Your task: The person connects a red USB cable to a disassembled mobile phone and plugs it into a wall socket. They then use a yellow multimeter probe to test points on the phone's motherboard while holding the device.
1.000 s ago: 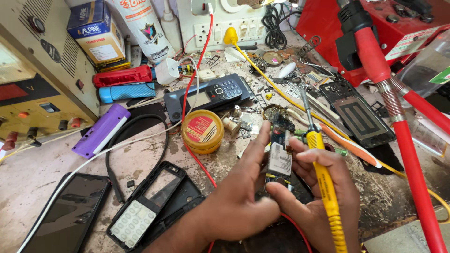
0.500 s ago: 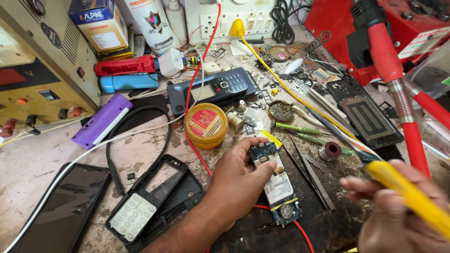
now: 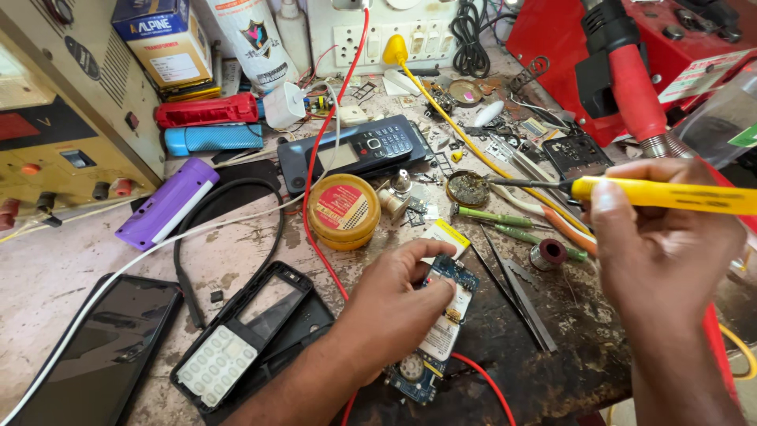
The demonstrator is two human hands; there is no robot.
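**Board pinned, iron at the tin**

The left hand lies palm-down over a blue circuit board on the dark mat, with the forearm coming in from the lower edge. Its fingers curl and press on the board's upper part, holding it flat; the board's lower end shows below the wrist.

The right hand is raised at the right, with its back to the camera, fingers closed around a yellow soldering iron. The iron lies nearly level and points left. Its thin tip reaches a small round tin, though whether it touches is unclear.

A yellow flux tin stands just above the left hand. Tweezers lie between the hands. A phone shell sits left of the forearm.
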